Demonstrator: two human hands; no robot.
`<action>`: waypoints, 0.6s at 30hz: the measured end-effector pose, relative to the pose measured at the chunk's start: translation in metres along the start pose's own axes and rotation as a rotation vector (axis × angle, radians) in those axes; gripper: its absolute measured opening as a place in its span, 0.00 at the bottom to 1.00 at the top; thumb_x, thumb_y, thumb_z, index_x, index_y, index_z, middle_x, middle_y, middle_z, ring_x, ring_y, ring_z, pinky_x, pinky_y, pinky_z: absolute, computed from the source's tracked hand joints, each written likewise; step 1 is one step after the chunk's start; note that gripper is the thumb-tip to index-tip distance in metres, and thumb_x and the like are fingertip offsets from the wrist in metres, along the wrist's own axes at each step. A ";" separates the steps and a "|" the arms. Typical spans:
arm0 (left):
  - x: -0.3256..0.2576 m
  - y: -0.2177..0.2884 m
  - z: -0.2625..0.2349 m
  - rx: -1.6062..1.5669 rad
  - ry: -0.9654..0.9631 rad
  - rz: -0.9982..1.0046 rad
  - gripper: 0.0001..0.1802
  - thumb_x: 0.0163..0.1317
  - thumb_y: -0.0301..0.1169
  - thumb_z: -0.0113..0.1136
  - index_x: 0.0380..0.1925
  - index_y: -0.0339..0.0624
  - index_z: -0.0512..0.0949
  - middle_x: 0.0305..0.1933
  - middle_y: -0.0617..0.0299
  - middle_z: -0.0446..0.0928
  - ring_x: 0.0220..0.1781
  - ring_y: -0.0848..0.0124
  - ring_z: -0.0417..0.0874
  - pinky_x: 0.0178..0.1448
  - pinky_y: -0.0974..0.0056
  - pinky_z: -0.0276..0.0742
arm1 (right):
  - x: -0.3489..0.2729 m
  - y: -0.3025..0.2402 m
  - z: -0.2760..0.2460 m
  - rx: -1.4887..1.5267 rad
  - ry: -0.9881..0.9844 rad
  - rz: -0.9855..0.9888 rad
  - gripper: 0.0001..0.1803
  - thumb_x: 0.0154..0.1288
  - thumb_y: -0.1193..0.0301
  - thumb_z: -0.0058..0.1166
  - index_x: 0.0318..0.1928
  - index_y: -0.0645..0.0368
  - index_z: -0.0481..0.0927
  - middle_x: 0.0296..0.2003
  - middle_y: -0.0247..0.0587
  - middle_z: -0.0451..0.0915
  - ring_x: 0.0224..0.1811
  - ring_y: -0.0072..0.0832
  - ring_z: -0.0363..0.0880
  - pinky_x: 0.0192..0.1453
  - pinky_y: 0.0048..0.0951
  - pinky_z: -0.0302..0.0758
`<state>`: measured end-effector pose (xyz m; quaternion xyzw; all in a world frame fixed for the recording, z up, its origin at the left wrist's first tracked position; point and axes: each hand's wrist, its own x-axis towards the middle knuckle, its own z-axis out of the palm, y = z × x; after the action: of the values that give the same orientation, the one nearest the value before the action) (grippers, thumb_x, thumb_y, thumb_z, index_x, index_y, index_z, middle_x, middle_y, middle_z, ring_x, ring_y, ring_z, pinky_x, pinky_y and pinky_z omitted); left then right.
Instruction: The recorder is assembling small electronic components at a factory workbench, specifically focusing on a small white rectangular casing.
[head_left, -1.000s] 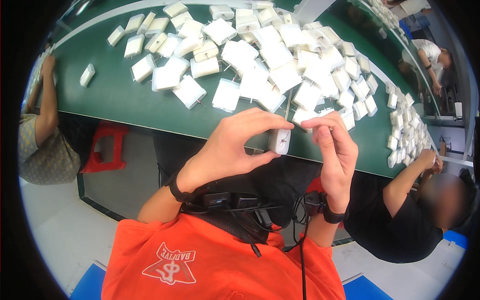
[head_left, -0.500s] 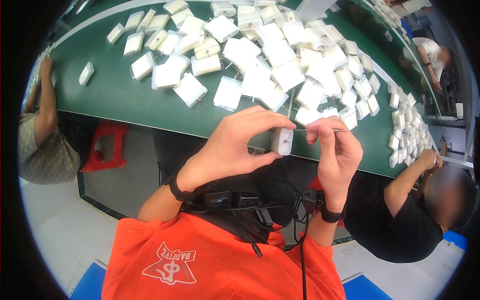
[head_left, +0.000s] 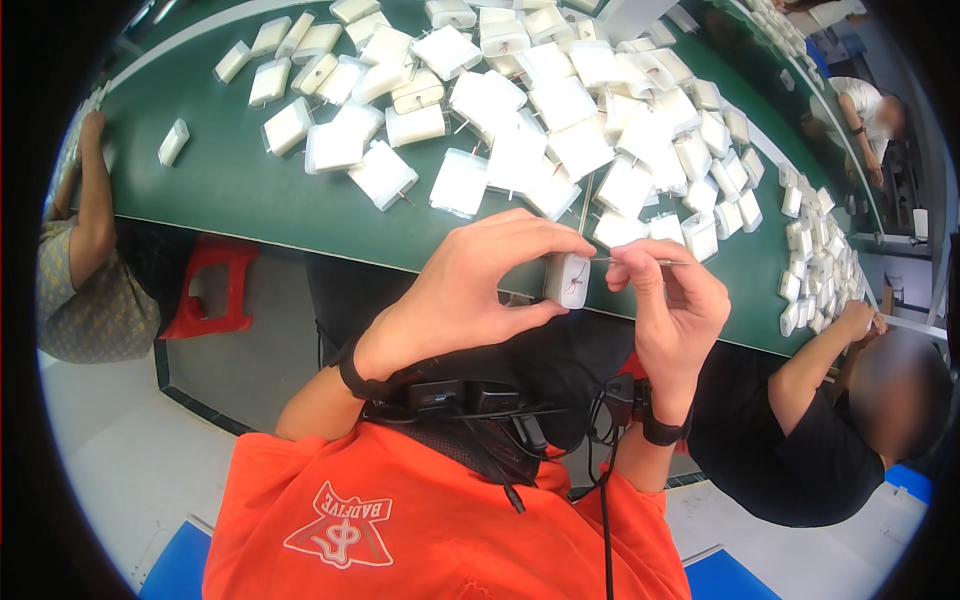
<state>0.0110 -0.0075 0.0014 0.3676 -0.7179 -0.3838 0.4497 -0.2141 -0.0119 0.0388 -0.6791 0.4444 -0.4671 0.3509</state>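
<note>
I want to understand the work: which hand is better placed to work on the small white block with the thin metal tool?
Right, probably. The right hand pinches the thin metal tool at the small white plastic block; the left hand grips that block.

Green table w/ heap of white plastic blocks; red stool underneath.

item: small white rounded-square casing
pose: upright, one face toward the camera
place: above the green table's near edge
detail: thin red marks on its face
tool: thin metal tweezers, tip at casing
</note>
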 end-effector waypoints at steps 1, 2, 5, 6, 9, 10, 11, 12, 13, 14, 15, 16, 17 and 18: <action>0.000 0.000 0.000 0.003 0.001 0.008 0.28 0.51 0.20 0.79 0.56 0.41 0.88 0.54 0.60 0.89 0.53 0.60 0.89 0.60 0.59 0.84 | 0.000 -0.001 0.000 0.000 0.000 0.001 0.03 0.76 0.80 0.66 0.45 0.69 0.90 0.35 0.43 0.91 0.33 0.24 0.89 0.38 0.24 0.83; 0.000 0.000 0.000 0.003 0.001 0.007 0.28 0.51 0.20 0.79 0.56 0.41 0.88 0.54 0.60 0.89 0.53 0.60 0.89 0.60 0.59 0.84 | 0.000 -0.002 0.000 -0.013 0.000 0.004 0.03 0.76 0.80 0.66 0.45 0.69 0.90 0.34 0.43 0.91 0.33 0.24 0.89 0.38 0.24 0.83; -0.001 0.001 -0.001 0.003 -0.004 -0.003 0.28 0.51 0.20 0.79 0.56 0.41 0.88 0.54 0.60 0.90 0.53 0.60 0.89 0.60 0.59 0.84 | 0.001 -0.004 0.001 -0.025 -0.003 0.009 0.03 0.76 0.80 0.66 0.44 0.69 0.90 0.34 0.42 0.91 0.33 0.24 0.90 0.38 0.24 0.83; -0.001 0.001 -0.001 0.000 -0.003 -0.002 0.28 0.51 0.20 0.79 0.56 0.41 0.88 0.54 0.60 0.90 0.53 0.60 0.89 0.60 0.59 0.84 | 0.001 -0.004 0.001 -0.024 -0.005 0.009 0.03 0.76 0.81 0.66 0.44 0.68 0.90 0.34 0.42 0.91 0.33 0.24 0.90 0.38 0.24 0.83; 0.000 0.000 0.000 -0.011 -0.001 0.003 0.29 0.50 0.20 0.79 0.56 0.41 0.88 0.54 0.59 0.90 0.53 0.60 0.89 0.59 0.59 0.85 | 0.002 -0.006 0.001 -0.072 -0.013 -0.003 0.02 0.75 0.82 0.66 0.44 0.68 0.90 0.34 0.42 0.91 0.32 0.25 0.90 0.38 0.24 0.83; 0.000 0.000 0.000 -0.019 0.001 0.007 0.29 0.50 0.20 0.79 0.56 0.41 0.88 0.53 0.59 0.90 0.52 0.60 0.89 0.59 0.59 0.85 | 0.003 -0.008 0.001 -0.071 -0.014 -0.003 0.02 0.75 0.82 0.66 0.44 0.68 0.90 0.34 0.42 0.91 0.32 0.25 0.90 0.38 0.24 0.83; 0.000 0.000 -0.001 -0.018 0.001 0.007 0.29 0.50 0.20 0.79 0.56 0.41 0.88 0.53 0.59 0.90 0.52 0.60 0.89 0.59 0.59 0.85 | 0.006 -0.012 0.000 -0.140 -0.045 -0.035 0.02 0.74 0.82 0.66 0.43 0.67 0.89 0.34 0.43 0.91 0.32 0.26 0.90 0.37 0.25 0.82; 0.000 0.002 -0.002 -0.011 -0.001 0.004 0.29 0.50 0.19 0.79 0.56 0.40 0.88 0.53 0.58 0.90 0.52 0.60 0.89 0.59 0.59 0.85 | 0.009 -0.015 0.000 -0.208 -0.076 -0.067 0.02 0.73 0.82 0.67 0.43 0.67 0.89 0.34 0.43 0.91 0.31 0.26 0.90 0.37 0.26 0.82; 0.000 0.002 -0.002 -0.004 -0.002 0.001 0.29 0.50 0.19 0.79 0.56 0.40 0.88 0.53 0.58 0.90 0.52 0.59 0.89 0.58 0.59 0.85 | 0.013 -0.019 0.001 -0.207 -0.076 -0.067 0.02 0.73 0.82 0.67 0.43 0.67 0.89 0.34 0.43 0.91 0.31 0.26 0.90 0.37 0.26 0.82; 0.000 0.001 -0.002 -0.002 -0.003 0.000 0.29 0.50 0.19 0.79 0.56 0.40 0.88 0.53 0.58 0.90 0.52 0.59 0.89 0.58 0.59 0.85 | 0.018 -0.024 0.002 -0.309 -0.136 -0.103 0.02 0.73 0.81 0.67 0.42 0.67 0.89 0.33 0.43 0.91 0.30 0.26 0.89 0.36 0.27 0.81; -0.001 -0.001 -0.002 0.001 -0.001 -0.014 0.29 0.50 0.19 0.79 0.57 0.40 0.87 0.53 0.58 0.90 0.52 0.59 0.89 0.59 0.59 0.85 | 0.022 -0.028 0.003 -0.413 -0.194 -0.137 0.02 0.73 0.80 0.67 0.41 0.68 0.89 0.32 0.44 0.90 0.29 0.26 0.88 0.35 0.29 0.81; -0.002 -0.002 -0.001 0.005 0.001 -0.027 0.29 0.51 0.18 0.79 0.57 0.39 0.87 0.52 0.58 0.90 0.52 0.59 0.90 0.59 0.59 0.85 | 0.027 -0.031 0.005 -0.414 -0.190 -0.135 0.02 0.73 0.80 0.67 0.41 0.68 0.89 0.32 0.44 0.90 0.29 0.26 0.88 0.35 0.29 0.81; -0.003 -0.001 -0.001 0.005 -0.003 -0.025 0.29 0.51 0.18 0.79 0.57 0.39 0.87 0.52 0.58 0.90 0.52 0.59 0.90 0.59 0.59 0.85 | 0.032 -0.033 0.006 -0.398 -0.214 -0.075 0.04 0.73 0.78 0.66 0.40 0.68 0.88 0.30 0.44 0.90 0.27 0.28 0.88 0.35 0.29 0.80; -0.001 -0.001 -0.001 -0.009 -0.004 -0.017 0.29 0.51 0.18 0.79 0.57 0.39 0.87 0.52 0.58 0.89 0.52 0.59 0.90 0.59 0.59 0.85 | 0.038 -0.034 0.007 -0.383 -0.237 -0.017 0.05 0.73 0.77 0.66 0.39 0.68 0.88 0.28 0.45 0.89 0.25 0.30 0.87 0.34 0.30 0.80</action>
<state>0.0129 -0.0069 0.0005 0.3707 -0.7140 -0.3916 0.4466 -0.1917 -0.0347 0.0789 -0.7874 0.4746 -0.2940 0.2613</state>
